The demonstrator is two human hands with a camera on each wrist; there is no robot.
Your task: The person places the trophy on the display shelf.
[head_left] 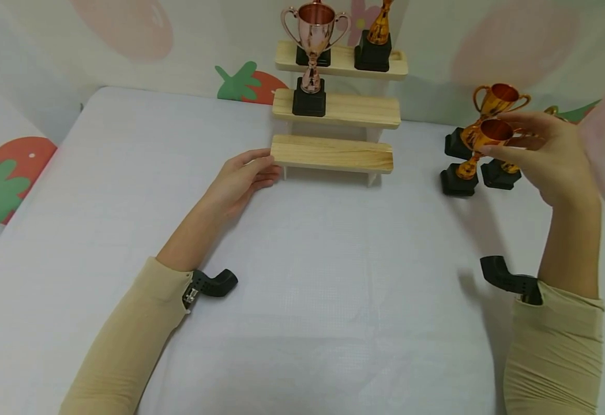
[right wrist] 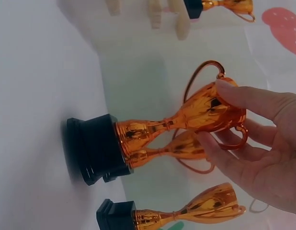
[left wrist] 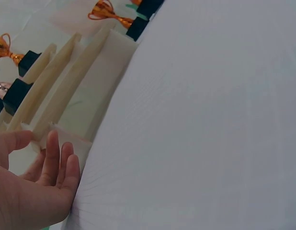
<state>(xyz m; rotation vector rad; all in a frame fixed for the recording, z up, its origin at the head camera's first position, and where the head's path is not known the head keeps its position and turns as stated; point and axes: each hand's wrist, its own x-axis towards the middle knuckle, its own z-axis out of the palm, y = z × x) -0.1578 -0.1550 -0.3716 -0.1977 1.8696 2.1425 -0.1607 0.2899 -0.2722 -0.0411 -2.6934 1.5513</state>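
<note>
My left hand [head_left: 237, 181] is at the left end of a three-tier wooden shelf [head_left: 333, 153], thumb and fingers around the end of its lowest board. With the thumb and fingers of my right hand [head_left: 559, 153], I pinch the cup of a shiny gold trophy [right wrist: 203, 112]. Its black base [head_left: 459, 181] is right at the white tabletop. Another gold trophy [head_left: 498, 98] stands just behind it. Beside them is a third gold trophy [right wrist: 210, 206], mostly hidden by my right hand in the head view.
A rose-gold trophy [head_left: 312, 34] stands on the middle tier, left side. On the top tier are a gold trophy [head_left: 379, 29] at right and a black base partly hidden behind the rose-gold cup. The white table [head_left: 307, 276] meets a wall with strawberry prints.
</note>
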